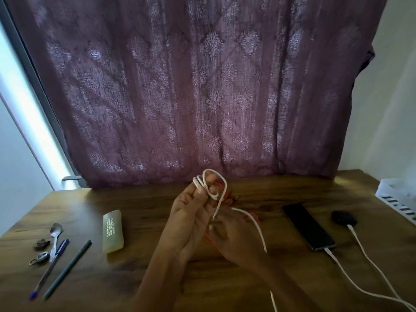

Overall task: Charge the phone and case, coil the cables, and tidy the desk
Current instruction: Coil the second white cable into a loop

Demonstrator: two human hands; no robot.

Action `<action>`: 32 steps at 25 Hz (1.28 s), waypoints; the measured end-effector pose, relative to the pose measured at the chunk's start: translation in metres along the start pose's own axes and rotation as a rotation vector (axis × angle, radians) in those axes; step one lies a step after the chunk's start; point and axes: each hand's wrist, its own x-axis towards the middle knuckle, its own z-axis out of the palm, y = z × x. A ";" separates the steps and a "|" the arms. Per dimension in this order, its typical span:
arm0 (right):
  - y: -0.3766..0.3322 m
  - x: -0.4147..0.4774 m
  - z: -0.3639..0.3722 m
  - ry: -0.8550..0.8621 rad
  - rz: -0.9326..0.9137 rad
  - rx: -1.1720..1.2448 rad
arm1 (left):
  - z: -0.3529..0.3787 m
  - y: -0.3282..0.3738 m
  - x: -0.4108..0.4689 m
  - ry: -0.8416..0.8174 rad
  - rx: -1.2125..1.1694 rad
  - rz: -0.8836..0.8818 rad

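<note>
Head view: left hand (191,215) raised over tabletop (139,199), fingers (200,195) curled through white cable (199,183) loops. Free tail runs down-right toward near edge, nearer right hand (229,236); its grip blurred, cannot tell.

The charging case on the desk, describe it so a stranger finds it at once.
Look at the right side of the wooden desk, where the phone lies. Just right of it sits the charging case: a small black rounded lump, not flat and long.
</note>
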 end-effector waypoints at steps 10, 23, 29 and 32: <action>-0.035 -0.017 -0.001 -0.080 0.344 0.325 | -0.007 0.003 0.003 0.194 0.211 0.154; -0.042 0.018 -0.050 0.139 0.319 -0.068 | -0.011 0.004 -0.008 0.043 0.168 -0.116; -0.036 0.009 -0.034 -0.152 0.436 -0.008 | -0.005 0.016 -0.004 0.102 -0.034 -0.062; -0.045 0.001 -0.030 -0.263 0.376 -0.127 | -0.010 0.014 -0.001 0.144 -0.021 -0.009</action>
